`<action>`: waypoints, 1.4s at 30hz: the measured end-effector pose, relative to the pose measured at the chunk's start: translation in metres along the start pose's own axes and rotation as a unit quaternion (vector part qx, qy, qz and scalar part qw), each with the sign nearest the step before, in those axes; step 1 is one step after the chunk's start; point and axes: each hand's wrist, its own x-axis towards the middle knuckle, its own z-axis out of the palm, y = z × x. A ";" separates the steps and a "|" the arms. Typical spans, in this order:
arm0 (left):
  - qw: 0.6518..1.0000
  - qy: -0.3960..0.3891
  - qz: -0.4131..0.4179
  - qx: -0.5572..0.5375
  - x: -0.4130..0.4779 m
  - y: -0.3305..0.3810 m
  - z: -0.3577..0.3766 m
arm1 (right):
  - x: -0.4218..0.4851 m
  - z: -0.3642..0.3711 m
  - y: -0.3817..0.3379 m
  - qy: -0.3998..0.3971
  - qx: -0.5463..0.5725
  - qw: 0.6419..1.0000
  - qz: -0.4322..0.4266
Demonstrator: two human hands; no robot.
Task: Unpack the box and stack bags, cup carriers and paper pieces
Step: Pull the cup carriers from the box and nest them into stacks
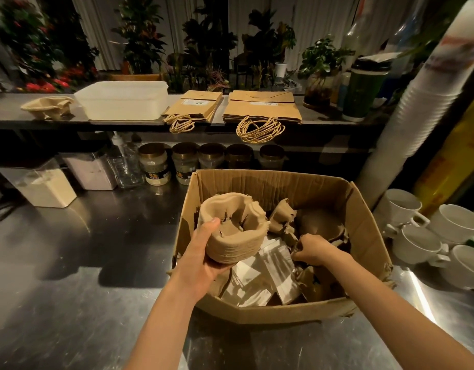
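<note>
An open cardboard box (364,236) stands on the steel counter. My left hand (204,252) grips a nested stack of brown pulp cup carriers (234,228) above the box's left side. Inside the box, my right hand (314,251) pinches the edge of another brown cup carrier (321,222). White paper pieces (260,276) lie in the box bottom among more carriers. On the raised shelf behind lie two stacks of kraft paper bags, a smaller one (196,105) and a larger one (262,106), and a lone cup carrier (47,106) at the left.
A white plastic tub (121,98) sits on the shelf beside the bags. Jars (153,164) and canisters (46,185) line the counter's back. White cups (417,236) stand right of the box, under a tall stack of paper cups (428,97).
</note>
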 end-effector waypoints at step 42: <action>1.000 0.012 0.025 -0.010 -0.008 -0.001 0.007 | -0.076 -0.073 -0.112 0.200 0.101 0.951 -0.211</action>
